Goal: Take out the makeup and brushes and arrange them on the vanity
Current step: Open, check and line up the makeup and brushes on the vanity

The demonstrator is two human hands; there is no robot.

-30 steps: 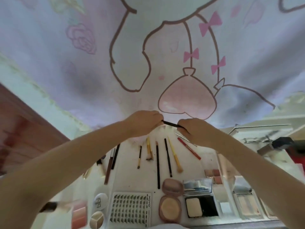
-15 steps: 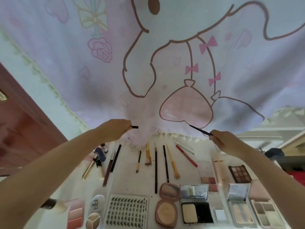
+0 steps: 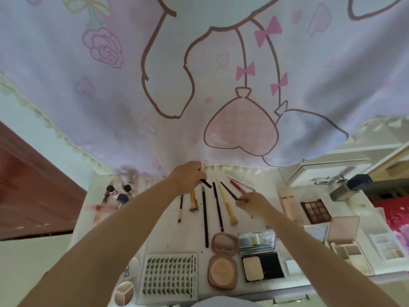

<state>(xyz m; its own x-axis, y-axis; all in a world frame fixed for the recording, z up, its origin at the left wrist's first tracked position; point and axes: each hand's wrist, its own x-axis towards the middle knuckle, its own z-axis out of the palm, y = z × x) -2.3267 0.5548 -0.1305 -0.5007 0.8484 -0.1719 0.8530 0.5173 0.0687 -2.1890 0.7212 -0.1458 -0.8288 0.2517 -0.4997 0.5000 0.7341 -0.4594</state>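
My left hand (image 3: 187,177) holds a short black cap (image 3: 205,183) at the back of the white vanity (image 3: 152,229). My right hand (image 3: 251,201) pinches a thin black pencil (image 3: 229,191) that points up and to the left, just above a yellow-handled brush (image 3: 228,207). Between my hands lie several brushes and pencils in a row, among them a long black pencil (image 3: 205,218). In front sit a round pink compact (image 3: 223,260), a black powder compact (image 3: 261,257) and a lash tray (image 3: 170,276).
A cartoon-printed curtain (image 3: 199,74) hangs behind the vanity. Small bottles (image 3: 119,192) stand at the back left, eyeshadow palettes (image 3: 315,210) lie on the right. A wooden door (image 3: 28,187) is at the left, a red surface (image 3: 396,214) at the far right.
Both hands pulled the cap off the pencil and moved apart, then dropped lower toward the vanity. My right hand with the pencil now hovers over the row of brushes.
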